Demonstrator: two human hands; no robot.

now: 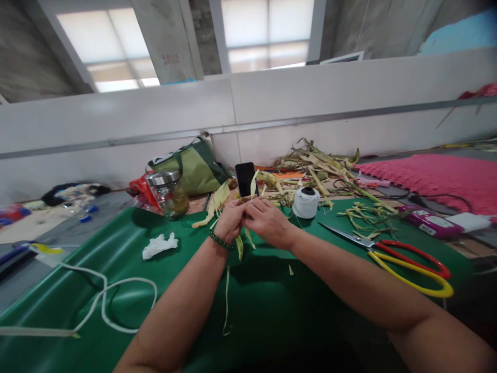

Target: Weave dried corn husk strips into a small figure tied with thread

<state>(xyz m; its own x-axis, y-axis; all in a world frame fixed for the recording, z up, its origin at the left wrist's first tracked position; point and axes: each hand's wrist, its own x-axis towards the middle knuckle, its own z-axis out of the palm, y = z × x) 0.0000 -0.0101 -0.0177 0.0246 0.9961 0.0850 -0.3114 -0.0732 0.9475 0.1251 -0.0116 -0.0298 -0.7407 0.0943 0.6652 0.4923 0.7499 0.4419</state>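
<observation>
Here, both hands, left hand (pixel 230 221) and right hand (pixel 267 221), pinching husk strips (pixel 239 247) at frame centre; best kept taut, gripped close together, above green counter (pixel 272 305).

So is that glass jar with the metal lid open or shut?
Shut: the glass jar stands upright with its metal lid seated on top.

A work table is covered by a green sheet (pixel 272 311). On the sheet are found a white spool of thread (pixel 306 202), red-and-yellow-handled scissors (pixel 392 255), a crumpled white tissue (pixel 159 245), a white cord (pixel 97 303) and scattered husk strips (pixel 365 215). A lidded glass jar (pixel 169 194) is placed at the far edge, beside a green bag (pixel 196 168). A husk pile (pixel 314 168) is heaped against the wall.
</observation>
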